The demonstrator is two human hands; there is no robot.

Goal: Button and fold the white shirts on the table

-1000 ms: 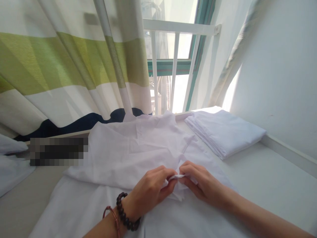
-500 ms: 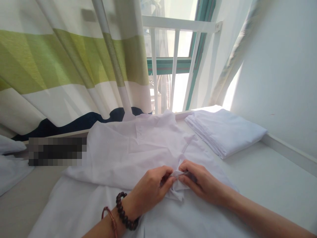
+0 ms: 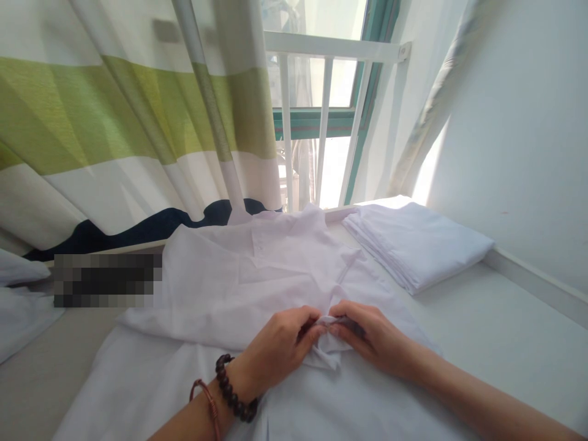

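A white shirt [image 3: 202, 288] lies spread in front of me, loosely creased, with stitched edges showing near its far end. Its cloth is pinched up by my left hand [image 3: 280, 343], whose thumb and fingers are closed on a small fold; a dark beaded bracelet and a copper-coloured bangle circle that wrist. Close beside it, my right hand [image 3: 372, 337] grips the same fold between thumb and fingers. The fingertips of both hands nearly meet. Whether a button is between them is hidden.
A folded white cloth stack [image 3: 422, 245] rests at the right on the white surface [image 3: 509, 331]. More white fabric [image 3: 22, 318] lies at the far left. Behind are a green-and-white curtain [image 3: 138, 110], a white railing [image 3: 331, 46] and a window; a wall rises at the right.
Both hands keep their pinch on the fold, with only a very slight shift of the fingers. The shirt lies as before.
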